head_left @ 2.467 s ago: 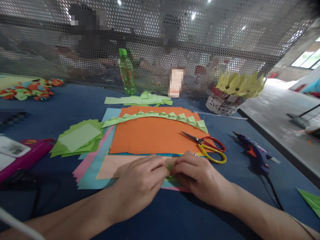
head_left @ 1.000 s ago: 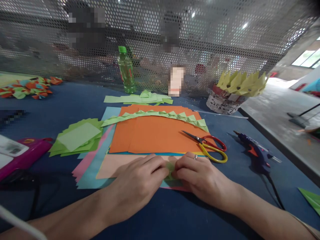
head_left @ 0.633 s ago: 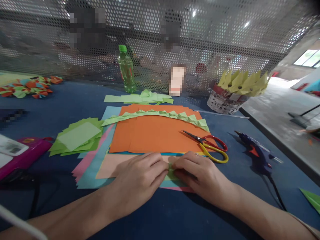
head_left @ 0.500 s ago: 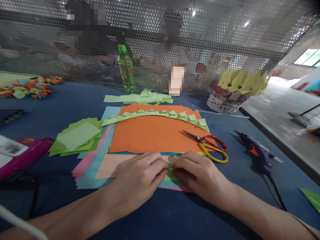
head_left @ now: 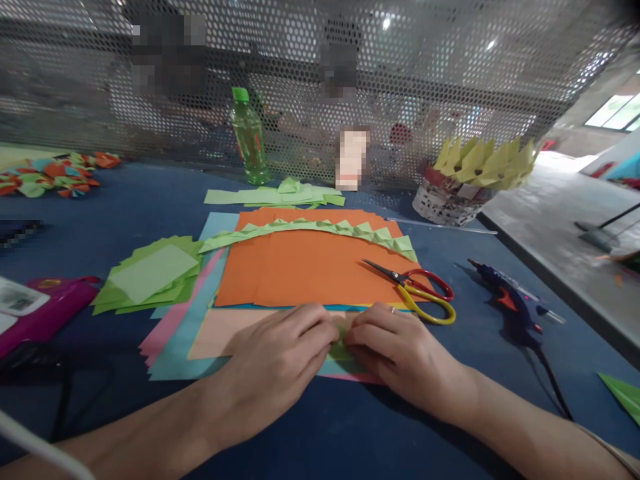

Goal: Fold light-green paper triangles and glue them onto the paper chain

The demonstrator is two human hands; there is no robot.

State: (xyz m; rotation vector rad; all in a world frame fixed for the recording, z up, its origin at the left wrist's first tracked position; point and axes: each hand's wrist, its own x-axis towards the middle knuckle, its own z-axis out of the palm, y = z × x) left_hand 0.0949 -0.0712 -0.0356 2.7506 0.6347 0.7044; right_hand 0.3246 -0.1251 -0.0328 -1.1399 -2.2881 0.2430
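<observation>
Between my two hands, a small piece of green paper [head_left: 341, 348] shows, mostly covered by my fingers. My left hand [head_left: 295, 353] is closed on its left side, fingertips pressed together. On its right side my right hand [head_left: 393, 347], with a ring on one finger, is closed as well. Beneath them lies a stack of coloured paper sheets [head_left: 220, 333], with orange sheets [head_left: 310, 267] on top at the back. A folded green paper strip with pointed teeth [head_left: 300, 225] curves over the orange. Scissors with red and yellow handles [head_left: 400, 279] rest just beyond my right hand.
Left are green paper squares [head_left: 155, 273] and a magenta device [head_left: 55, 303]. A glue gun [head_left: 507, 293] with its cord lies right. Farther back stand a green bottle [head_left: 250, 140], cut green strips [head_left: 270, 195] and a basket with yellow paper points [head_left: 445, 193], before a perforated metal screen [head_left: 300, 40].
Both hands stay on the green paper, with only slight finger movement. Less of the paper shows between them. The whole view has shifted a little.
</observation>
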